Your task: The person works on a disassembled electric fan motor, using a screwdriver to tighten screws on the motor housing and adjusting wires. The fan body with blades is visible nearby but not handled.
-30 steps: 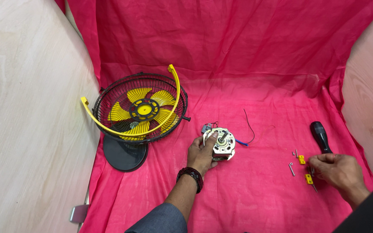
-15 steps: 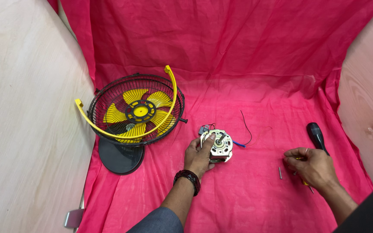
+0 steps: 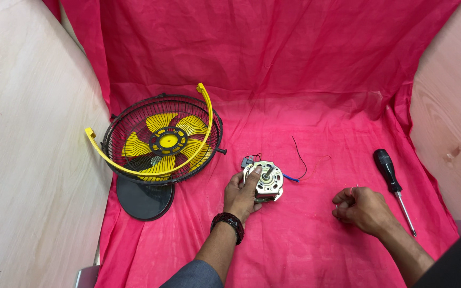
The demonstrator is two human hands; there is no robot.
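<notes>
My left hand [image 3: 241, 196] grips a small round metal fan motor [image 3: 267, 180] that rests on the pink cloth [image 3: 305, 117], its shaft pointing up and thin wires [image 3: 297, 160] trailing to the right. My right hand [image 3: 363, 208] hovers low over the cloth right of the motor, fingers pinched on a small screw that just shows above the fingertips. A black-handled screwdriver [image 3: 393, 181] lies to the right of that hand.
A black wire fan cage [image 3: 164, 140] with yellow blades and a yellow bracket lies at the left, a black round base [image 3: 144, 200] under its front edge. Pale wooden walls [image 3: 28, 133] close in both sides.
My right hand has lifted from the small yellow parts by the screwdriver and moved left toward the motor, pinching a small screw. The left hand has kept hold of the motor.
</notes>
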